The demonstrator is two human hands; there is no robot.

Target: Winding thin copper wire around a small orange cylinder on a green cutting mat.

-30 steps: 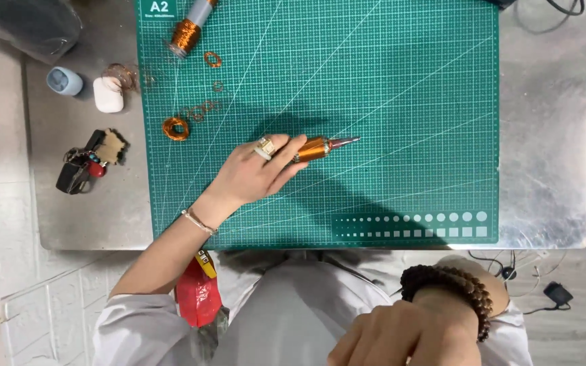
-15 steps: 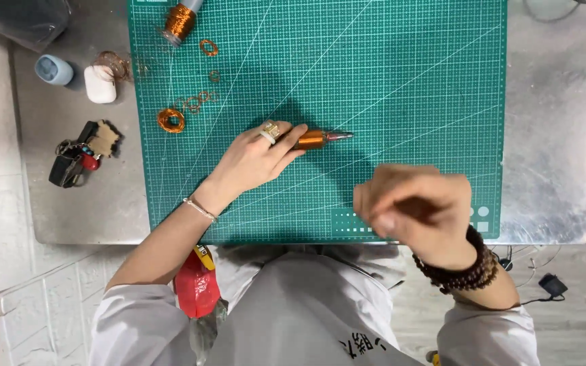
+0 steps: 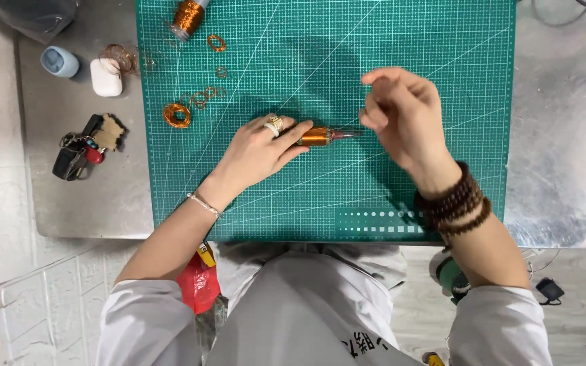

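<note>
I see my left hand (image 3: pixel 256 152) pinching a shiny copper-wound coil (image 3: pixel 317 136) on the gridded green mat (image 3: pixel 374 41); my right hand (image 3: pixel 401 112) hovers loosely curled, empty, just right of the coil's metal tip.

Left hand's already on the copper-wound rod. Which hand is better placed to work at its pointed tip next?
Probably the right. The right hand hovers just past the bare tip of the copper-wound rod, fingers curled and empty. The left hand pins the rod's other end to the green cutting mat.
</note>
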